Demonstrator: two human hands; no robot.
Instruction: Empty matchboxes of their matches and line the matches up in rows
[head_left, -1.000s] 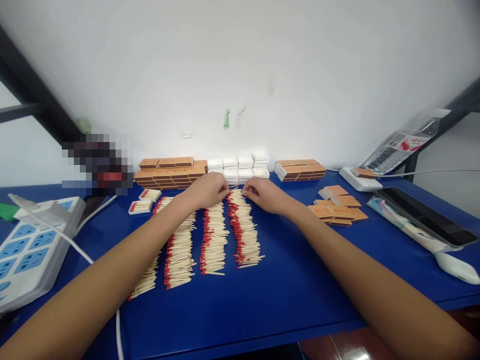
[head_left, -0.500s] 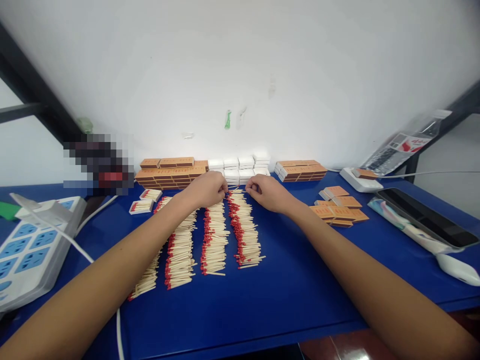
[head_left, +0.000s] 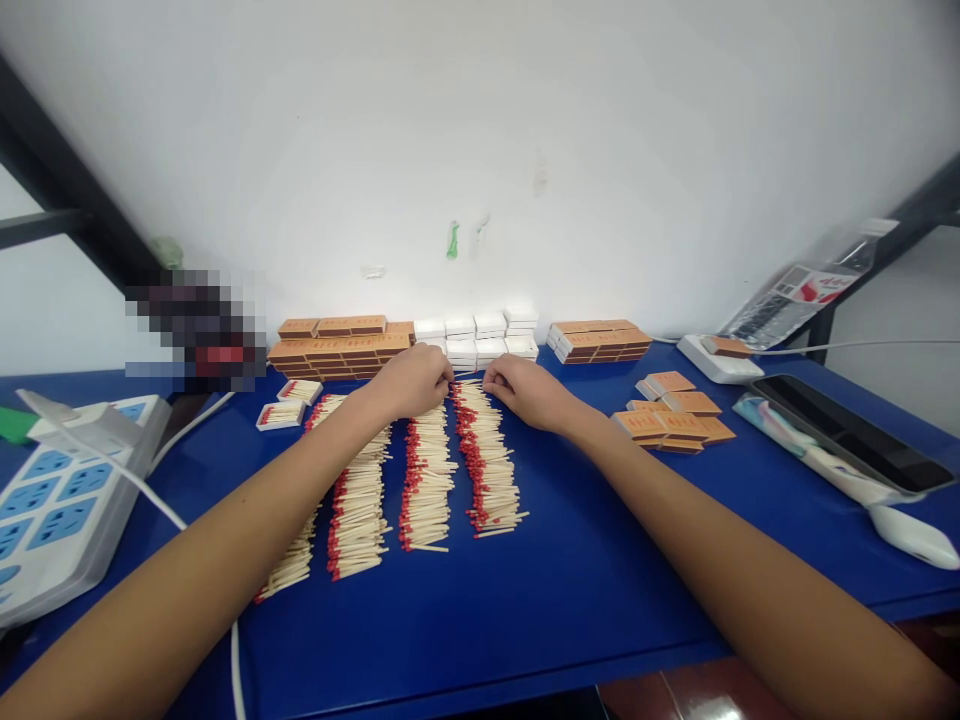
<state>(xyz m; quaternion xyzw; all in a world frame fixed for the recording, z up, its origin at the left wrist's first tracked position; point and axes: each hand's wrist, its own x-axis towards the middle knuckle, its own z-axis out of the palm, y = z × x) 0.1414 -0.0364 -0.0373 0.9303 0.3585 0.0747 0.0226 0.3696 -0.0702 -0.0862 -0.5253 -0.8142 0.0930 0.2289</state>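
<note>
Rows of red-headed matches lie on a blue table. At the far end of the rightmost row of matches (head_left: 491, 470), my left hand (head_left: 415, 380) pinches at the red heads, its fingers curled and partly hidden. Opposite it, my right hand (head_left: 523, 388) is closed at the pale ends of the same matches, fingertips pressed together. A second row of matches (head_left: 427, 490) runs just below my left hand. My left forearm crosses above another row of matches (head_left: 360, 510) and hides part of it. White matchbox trays (head_left: 476, 350) are stacked right behind both hands.
Orange matchboxes (head_left: 337, 350) are stacked along the wall, with another matchbox stack (head_left: 600, 342) further right. Two filled trays (head_left: 283, 414) sit at left. Loose matchbox sleeves (head_left: 675, 425), a phone (head_left: 855, 430) and a bottle (head_left: 810, 285) are at right; a power strip (head_left: 67, 500) is at left.
My right hand has shifted slightly left, closer to the far matches and to my left hand. The left hand stays almost in place; the matches look unchanged.
</note>
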